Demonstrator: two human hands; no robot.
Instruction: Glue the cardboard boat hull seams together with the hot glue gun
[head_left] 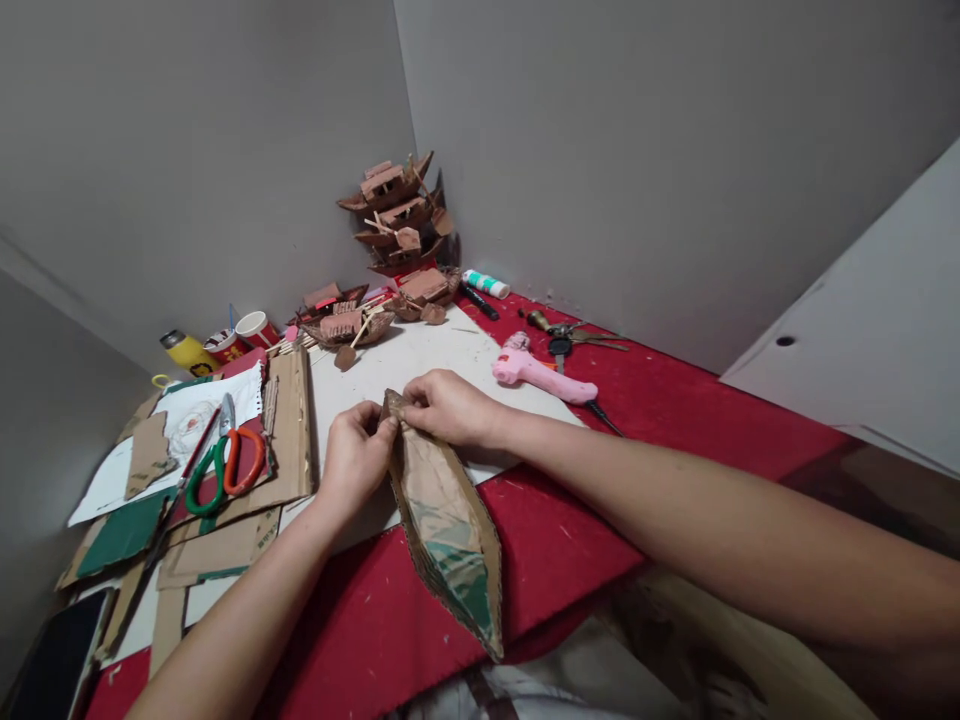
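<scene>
A long cardboard boat hull (444,505), pointed at both ends with raised side walls and green patches inside, lies between my hands. Its far tip is pinched from both sides. My left hand (358,452) grips the left wall by the tip, thumb and fingers closed. On the other side my right hand (452,405) has its thumb and fingers closed on the same tip. The near end of the hull points toward me over the red tabletop (360,610). What the fingertips press inside the tip is partly hidden.
Scissors (225,460) with green and orange handles lie on cardboard sheets (289,440) at left. A pink glue gun (544,375) and pliers (592,338) are at right. Finished model boats (401,215) are stacked in the corner. A phone (60,655) is at lower left.
</scene>
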